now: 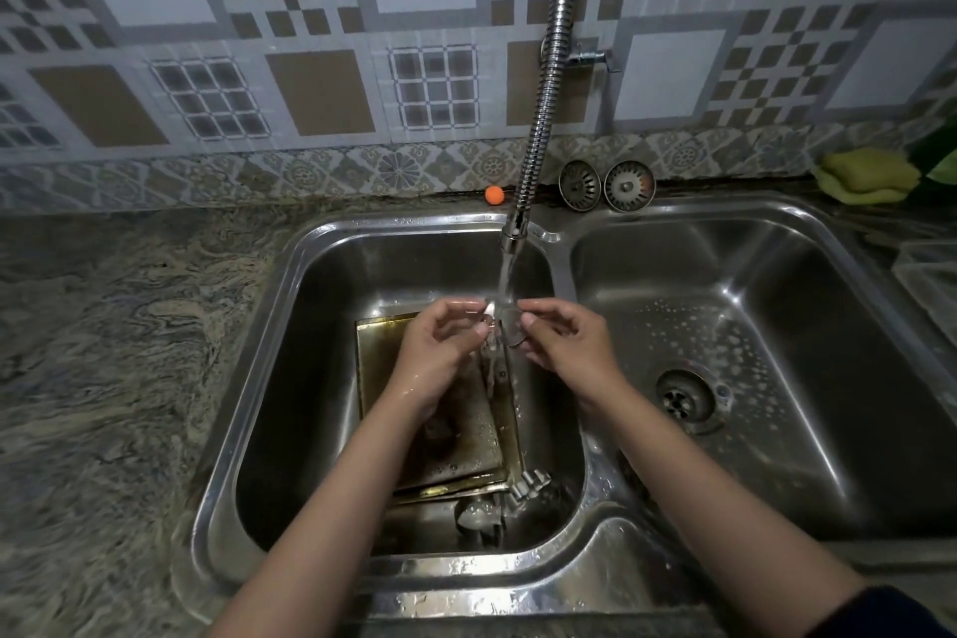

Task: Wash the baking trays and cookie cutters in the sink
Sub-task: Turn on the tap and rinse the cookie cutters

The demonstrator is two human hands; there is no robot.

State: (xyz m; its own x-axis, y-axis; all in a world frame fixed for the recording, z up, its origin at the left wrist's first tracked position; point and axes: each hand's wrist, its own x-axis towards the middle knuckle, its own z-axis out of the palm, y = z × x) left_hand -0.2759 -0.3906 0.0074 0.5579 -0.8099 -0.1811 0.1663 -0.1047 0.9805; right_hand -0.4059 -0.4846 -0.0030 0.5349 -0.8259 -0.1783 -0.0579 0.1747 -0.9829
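Water runs from the flexible metal tap [515, 233] into the left basin of the steel sink [310, 306]. Under the stream my left hand [440, 342] and my right hand [562, 337] both pinch a small metal cookie cutter [505, 326], blurred by the water. Below the hands, stained gold baking trays [455, 435] lie stacked on the basin floor. Two more metal cookie cutters rest at the trays' near edge: a toothed one [531, 482] and a rounded one [474, 516].
The right basin [751, 306] holds soap flecks and an open drain [686, 396]. Two strainer plugs [606, 184] lean on the back ledge beside a small orange ball [494, 194]. A yellow-green sponge [865, 174] lies far right. Granite counter [103, 352] spreads left.
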